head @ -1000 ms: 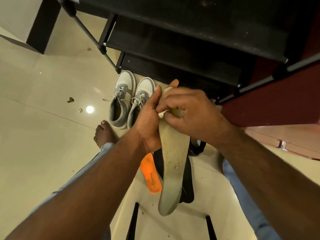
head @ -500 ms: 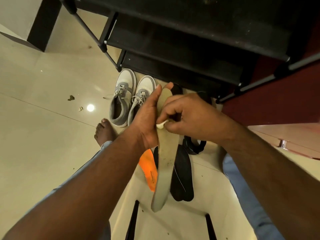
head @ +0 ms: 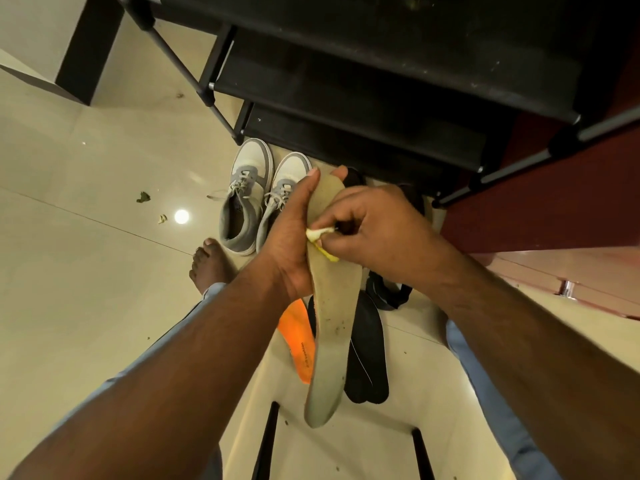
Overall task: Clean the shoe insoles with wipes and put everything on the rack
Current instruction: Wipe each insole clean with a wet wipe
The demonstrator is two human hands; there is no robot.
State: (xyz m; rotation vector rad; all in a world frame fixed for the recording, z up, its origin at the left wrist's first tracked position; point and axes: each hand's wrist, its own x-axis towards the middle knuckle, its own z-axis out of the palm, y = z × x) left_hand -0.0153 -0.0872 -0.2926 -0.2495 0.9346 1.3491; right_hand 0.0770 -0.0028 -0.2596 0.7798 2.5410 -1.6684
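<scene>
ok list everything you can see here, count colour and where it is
beige insole: 1, dirty beige, held up over the floor
wipe: 1, white-yellow, pressed on the beige insole
orange insole: 1, orange, floor, under the held one
black insoles: looks like 2, black, floor, right of the orange
sneakers: 2, grey and white, floor by the rack
rack: 1, black, top
black strap: 1, floor
left hand: grips the beige insole
right hand: pinches the wipe
bare foot: 1, floor

Home entryway: shoe rack (head: 363, 98), sneakers (head: 256, 199), tile floor (head: 86, 271).
</scene>
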